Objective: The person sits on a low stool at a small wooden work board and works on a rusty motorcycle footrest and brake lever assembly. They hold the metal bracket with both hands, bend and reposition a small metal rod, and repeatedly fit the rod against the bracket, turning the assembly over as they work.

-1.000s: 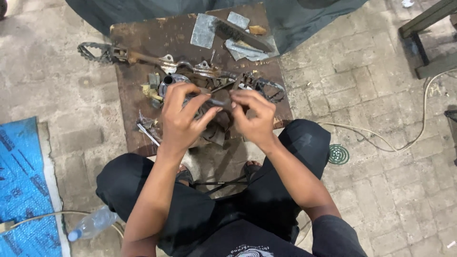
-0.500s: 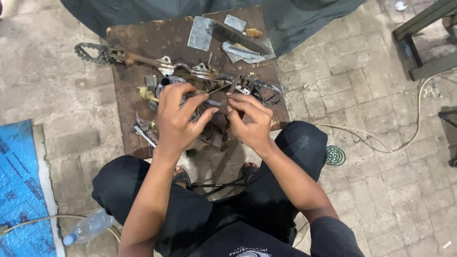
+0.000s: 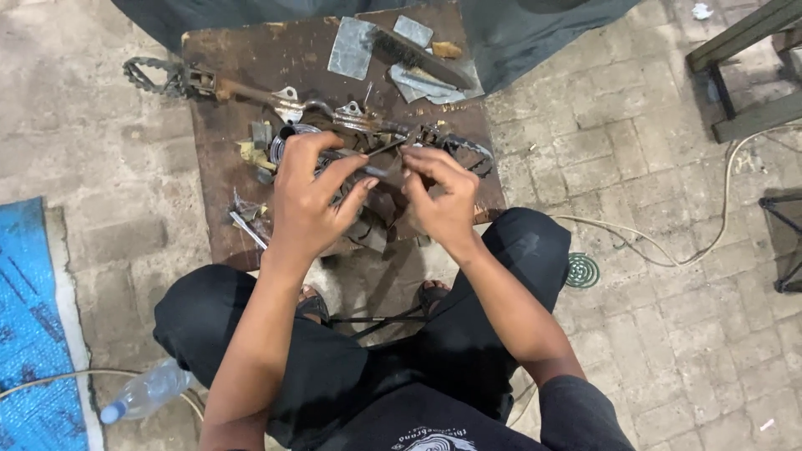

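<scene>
Item count, low bench and surrounding floor

Two bare hands; three flat grey sheet-metal offcuts [image 3: 352, 47] far on the rusty brown bench; one clear plastic bottle [image 3: 146, 390] near left; one green spiral coil [image 3: 582, 270] right.

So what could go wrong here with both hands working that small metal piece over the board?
The thin metal strip pinched between the left hand and right hand may nick bare fingers. The rusty board is crowded with loose metal parts, so an elbow could knock some off. The white cable beside the knee might snag.

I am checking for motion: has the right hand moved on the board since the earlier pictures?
Cannot tell. The right hand holds the same spot beside the left hand over the brown board; the small shift matches the whole view.
</scene>
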